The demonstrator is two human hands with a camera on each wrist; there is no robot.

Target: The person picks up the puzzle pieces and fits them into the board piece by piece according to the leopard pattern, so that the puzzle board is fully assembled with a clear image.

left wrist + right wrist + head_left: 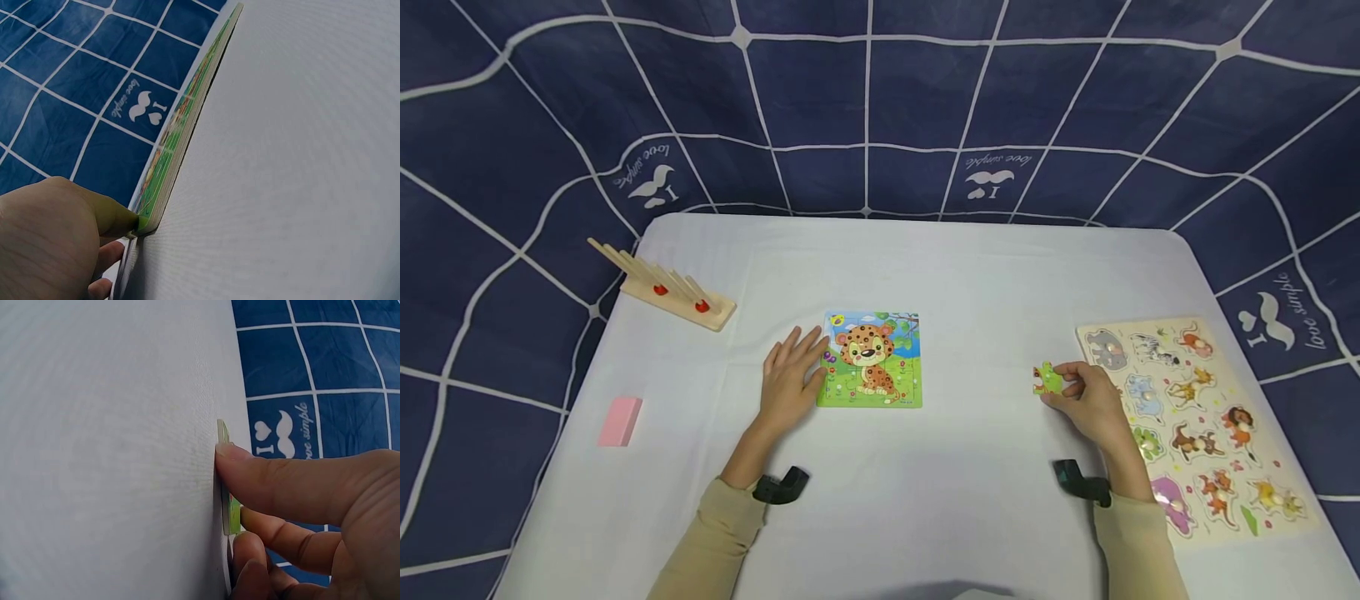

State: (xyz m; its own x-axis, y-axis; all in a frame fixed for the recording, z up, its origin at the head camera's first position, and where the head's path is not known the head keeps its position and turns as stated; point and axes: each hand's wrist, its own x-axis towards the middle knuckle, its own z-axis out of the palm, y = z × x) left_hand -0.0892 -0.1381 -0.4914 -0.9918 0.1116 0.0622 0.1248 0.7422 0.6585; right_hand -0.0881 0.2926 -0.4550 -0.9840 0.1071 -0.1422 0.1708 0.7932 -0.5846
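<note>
A square jigsaw puzzle [871, 367] with a spotted leopard cub on green grass lies flat near the table's middle. My left hand [792, 375] rests at its left side, fingers extended and spread. In the left wrist view the thumb [115, 215] reaches the near corner of the puzzle's board [178, 134]. To the right, my right hand [1093, 404] pinches a small green jigsaw piece [1047, 377] with some red on it between thumb and fingers. Seen from the right wrist, the piece [235, 515] is edge-on, close over the white tabletop, and the thumb covers its middle.
A wooden animal peg board [1213, 450] lies at the right, partly under the right forearm. On the far left stands a wooden base with upright pegs [677, 292] and red pieces. A pink block [621, 422] lies nearer, at the left edge. Dark blue checked cloth [820, 100] surrounds the table.
</note>
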